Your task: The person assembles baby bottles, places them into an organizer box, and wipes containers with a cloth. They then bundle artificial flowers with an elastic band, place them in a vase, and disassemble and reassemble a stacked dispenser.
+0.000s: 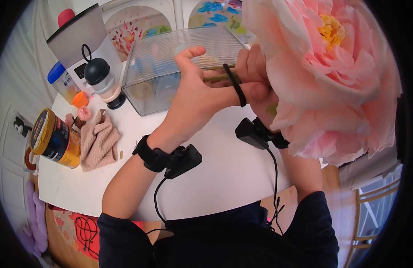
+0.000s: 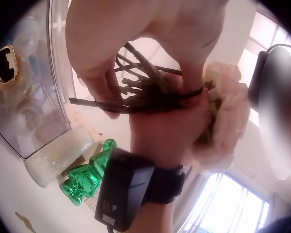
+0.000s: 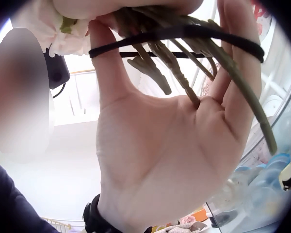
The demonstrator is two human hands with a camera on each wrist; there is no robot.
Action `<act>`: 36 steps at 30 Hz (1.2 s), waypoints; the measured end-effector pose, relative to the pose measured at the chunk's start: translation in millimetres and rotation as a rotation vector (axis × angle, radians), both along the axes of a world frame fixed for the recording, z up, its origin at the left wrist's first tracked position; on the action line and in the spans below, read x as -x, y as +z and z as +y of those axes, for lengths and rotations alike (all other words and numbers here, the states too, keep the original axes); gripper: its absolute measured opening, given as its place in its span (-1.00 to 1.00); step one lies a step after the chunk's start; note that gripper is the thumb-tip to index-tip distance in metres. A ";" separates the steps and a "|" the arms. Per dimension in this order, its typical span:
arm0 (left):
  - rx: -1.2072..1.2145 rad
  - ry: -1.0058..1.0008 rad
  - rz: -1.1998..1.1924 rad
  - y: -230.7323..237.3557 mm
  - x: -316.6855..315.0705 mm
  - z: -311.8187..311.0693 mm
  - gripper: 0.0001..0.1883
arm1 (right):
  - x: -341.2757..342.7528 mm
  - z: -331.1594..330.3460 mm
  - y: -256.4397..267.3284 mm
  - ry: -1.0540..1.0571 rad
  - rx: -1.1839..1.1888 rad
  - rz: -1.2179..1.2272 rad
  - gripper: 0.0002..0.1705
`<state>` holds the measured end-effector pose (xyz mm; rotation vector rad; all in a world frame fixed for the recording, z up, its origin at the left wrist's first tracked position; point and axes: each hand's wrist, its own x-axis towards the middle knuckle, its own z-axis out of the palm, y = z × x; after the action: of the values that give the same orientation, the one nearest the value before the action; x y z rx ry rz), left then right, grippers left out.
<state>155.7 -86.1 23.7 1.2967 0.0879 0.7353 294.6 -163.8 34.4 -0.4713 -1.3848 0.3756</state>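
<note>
A bunch of large pink flowers [image 1: 322, 71] leans over the table at the right of the head view. My right hand [image 1: 253, 69] grips its green stems [image 3: 233, 73], partly hidden behind the petals. The cut stem ends stick out toward my left hand [image 1: 202, 87]. A black elastic band [image 3: 179, 34] is stretched across my spread left thumb and fingers, with stems passing through its loop. In the right wrist view the left palm [image 3: 160, 145] faces the camera, below the stems. The left wrist view shows the stem ends [image 2: 140, 92] fanned out between both hands.
Behind the hands stands a clear plastic box [image 1: 153, 91]. On the left are a yellow tub [image 1: 57, 138], a beige cloth [image 1: 99, 143], a dark-capped bottle [image 1: 101, 76] and a blue-lidded jar [image 1: 61, 78]. A shiny green figurine [image 2: 87, 177] sits near the box. Camera cables hang from both wrists.
</note>
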 end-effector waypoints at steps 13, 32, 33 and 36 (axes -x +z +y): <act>0.063 -0.096 0.044 -5.4 0.7 12.9 0.02 | -18.2 9.2 -5.2 0.196 0.124 0.145 -0.49; 0.077 0.021 0.060 6.4 14.3 23.2 -0.25 | -4.7 2.1 14.6 0.521 0.221 0.337 -0.82; -0.015 -0.053 0.045 6.0 13.1 24.1 -0.23 | -2.9 3.3 5.5 0.488 0.252 0.337 -0.83; -0.168 -0.101 0.032 18.0 17.1 22.5 -0.22 | 13.2 0.6 2.3 0.381 0.431 0.435 -0.73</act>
<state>138.5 -63.6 41.7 1.4626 -0.0137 0.6461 281.4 -163.2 36.8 -0.4395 -0.9594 1.0386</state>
